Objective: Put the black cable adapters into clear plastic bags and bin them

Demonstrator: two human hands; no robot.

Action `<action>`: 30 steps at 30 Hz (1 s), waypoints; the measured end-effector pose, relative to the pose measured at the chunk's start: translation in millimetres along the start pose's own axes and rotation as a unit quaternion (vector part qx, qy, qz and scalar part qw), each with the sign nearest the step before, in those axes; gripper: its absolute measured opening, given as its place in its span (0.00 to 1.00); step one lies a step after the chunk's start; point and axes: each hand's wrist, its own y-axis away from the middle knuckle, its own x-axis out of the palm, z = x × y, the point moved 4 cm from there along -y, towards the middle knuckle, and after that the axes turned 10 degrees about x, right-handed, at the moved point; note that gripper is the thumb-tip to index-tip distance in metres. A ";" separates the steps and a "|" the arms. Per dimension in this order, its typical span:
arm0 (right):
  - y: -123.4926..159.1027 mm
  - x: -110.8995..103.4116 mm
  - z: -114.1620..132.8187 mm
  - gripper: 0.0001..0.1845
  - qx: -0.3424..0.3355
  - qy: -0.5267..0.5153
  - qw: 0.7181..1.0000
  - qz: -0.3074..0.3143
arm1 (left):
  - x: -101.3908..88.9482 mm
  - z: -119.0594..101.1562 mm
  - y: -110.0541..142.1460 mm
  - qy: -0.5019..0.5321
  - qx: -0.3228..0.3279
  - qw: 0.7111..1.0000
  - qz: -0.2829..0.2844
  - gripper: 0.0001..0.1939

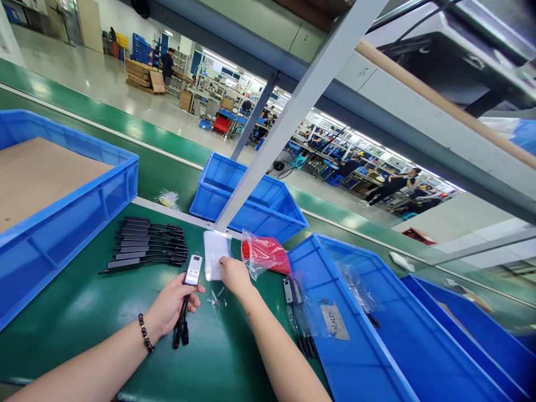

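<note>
My left hand (178,301) is closed around a small flat device with a white label face (193,270) and short black cables (182,326) hanging below it. My right hand (235,277) has its fingertips pinched at the right edge of a stack of clear plastic bags (213,251). Left of both hands lies a row of black cabled devices (133,248), side by side on the green mat (201,368). Small clear plastic scraps (218,298) lie between my hands. Just beyond my right hand rests a clear bag of red pieces (268,254).
Blue crates stand at the left (79,201), behind the post (268,206) and at the right (355,335). Bagged devices (298,318) lean by the right crate. A small bag with yellowish pieces (168,199) lies at the back. A slanted metal post and shelf overhang the bench.
</note>
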 end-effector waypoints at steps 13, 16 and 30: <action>1.3 -5.0 12.6 0.11 0.026 -0.158 0.986 -0.040 | -0.3 2.1 -0.4 -0.033 0.006 0.999 0.014 0.12; 0.1 3.0 14.1 0.17 0.035 -0.187 0.982 -0.020 | -0.9 3.3 -0.7 -0.039 0.007 0.999 0.016 0.13; 13.5 4.8 37.5 0.06 -0.022 -0.100 0.988 -0.119 | -5.4 0.0 -5.8 -0.075 0.049 0.995 -0.038 0.10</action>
